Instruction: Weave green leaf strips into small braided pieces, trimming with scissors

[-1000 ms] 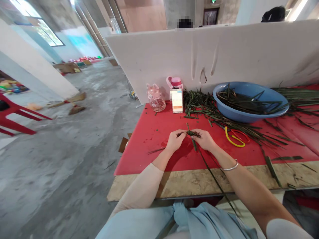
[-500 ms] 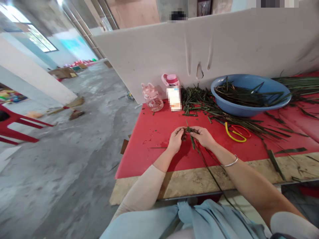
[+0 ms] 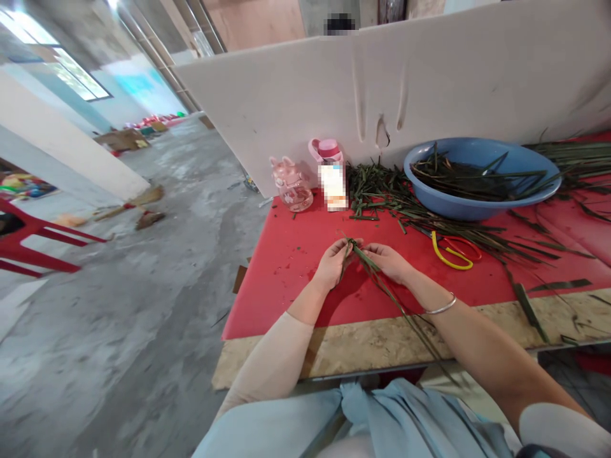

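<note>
Knotted leaf bundle (image 3: 352,243): sits farther left than in the earlier frame, now at the left hand's fingertips rather than midway between the hands; its long leaf strips (image 3: 403,308) now run together toward the near right, crossing the table edge.

Left hand (image 3: 333,262): fingers closed, thumb and forefinger pinching the knotted end; one strand hangs down across the palm.

Right hand (image 3: 389,261): fingers narrow, holding the strips just beside the knot; silver bracelet (image 3: 442,305) on the wrist.

Work surface: red covering (image 3: 267,280) on a table, with bare board (image 3: 267,362) along the near edge. Both hands and the bundle are above the covering, left of the scissors (image 3: 447,259), which have one yellow and one red handle.

Far side, left to right: clear bottle with pink top (image 3: 292,191); pink-lidded container (image 3: 328,149), with a pale item blurred out in front; heap of cut leaf pieces (image 3: 375,181); blue basin (image 3: 477,207) holding more leaves. White panel (image 3: 286,102) stands behind them all
</note>
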Tool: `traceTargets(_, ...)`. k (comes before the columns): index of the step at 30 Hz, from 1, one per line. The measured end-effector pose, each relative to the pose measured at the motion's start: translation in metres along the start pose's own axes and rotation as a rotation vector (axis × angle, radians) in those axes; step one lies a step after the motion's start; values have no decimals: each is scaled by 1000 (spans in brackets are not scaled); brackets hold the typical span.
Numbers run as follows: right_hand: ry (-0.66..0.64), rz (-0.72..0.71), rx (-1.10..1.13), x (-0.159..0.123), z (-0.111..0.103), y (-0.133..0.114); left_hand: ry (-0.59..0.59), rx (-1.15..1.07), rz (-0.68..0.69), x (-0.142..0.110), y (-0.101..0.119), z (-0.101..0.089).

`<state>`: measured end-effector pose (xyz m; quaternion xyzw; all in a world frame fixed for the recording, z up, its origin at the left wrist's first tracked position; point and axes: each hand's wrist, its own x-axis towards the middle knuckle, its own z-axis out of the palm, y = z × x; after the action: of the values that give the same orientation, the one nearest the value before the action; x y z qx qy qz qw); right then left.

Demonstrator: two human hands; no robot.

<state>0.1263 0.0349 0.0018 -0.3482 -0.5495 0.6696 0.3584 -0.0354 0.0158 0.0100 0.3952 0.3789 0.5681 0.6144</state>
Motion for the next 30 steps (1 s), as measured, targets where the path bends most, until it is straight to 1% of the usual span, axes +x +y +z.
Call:
traceTargets(2,129,-47,-45,3,-7,-1,18,167,41,0,0,0)
traceTargets(4,212,-80,-95,4,-13,-4,-16,399,93,-3,-1,3)
traceTargets(5,211,-100,-127,4,-15,-5,-43,497,114,-5,-1,6)
traceTargets(7,137,-155,-205,3,-17,-6,-75,611,139,-11,-4,12)
traceTargets(9,48,-206,-270,2,-16,-4,-63,606,115,-14,-7,16)
traceTargets(11,9,-216,-286,1,-15,-2,-45,542,48,-14,-9,17)
traceTargets(13,1,-181,-258,1,-16,-1,-53,497,-18,-11,-9,14)
traceTargets(14,-1,-148,-239,1,-17,-1,-62,506,-29,-10,-7,11)
traceTargets(16,-6,-70,-237,0,-21,-5,-79,583,17,-7,-4,5)
traceTargets(18,5,-32,-311,-1,-26,-9,-88,683,95,-4,0,-2)
traceTargets(19,18,-50,-377,-2,-28,-11,-91,722,126,-3,0,-4)
traceTargets(21,49,-147,-550,-2,-32,-13,-100,748,147,-2,0,-7)
traceTargets(23,87,-254,-732,-2,-35,-13,-134,704,133,-2,-2,-6)
traceTargets(25,122,-307,-856,-2,-34,-11,-162,613,117,-3,-4,-3)
traceTargets(27,151,-315,-887,-2,-30,-10,-138,512,80,-5,-5,2)
traceTargets(30,184,-334,-885,-3,-24,-9,-54,363,-21,-9,-3,10)
